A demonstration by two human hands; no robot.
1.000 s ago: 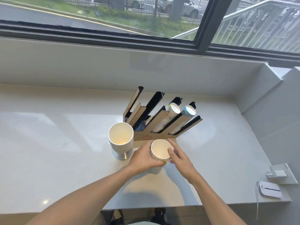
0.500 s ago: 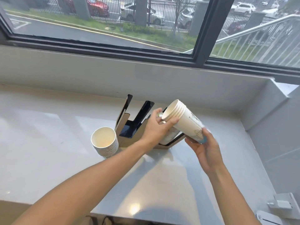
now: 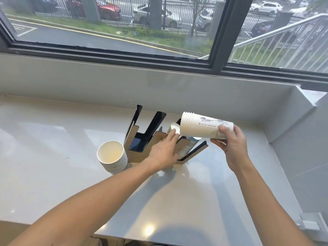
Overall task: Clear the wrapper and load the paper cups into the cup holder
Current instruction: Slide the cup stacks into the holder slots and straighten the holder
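Right hand [image 3: 232, 148] grips a sideways cup stack [image 3: 200, 126] above the cup holder [image 3: 156, 139], left hand [image 3: 165, 151] open-fingered on the holder, second stack [image 3: 112, 157] beside it.

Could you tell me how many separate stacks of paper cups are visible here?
4: one standing on the counter left of the cup holder, one held sideways in the right hand, two lying in holder slots. The left hand may hide others.

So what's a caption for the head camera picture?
Right hand tips a cup stack toward the holder.
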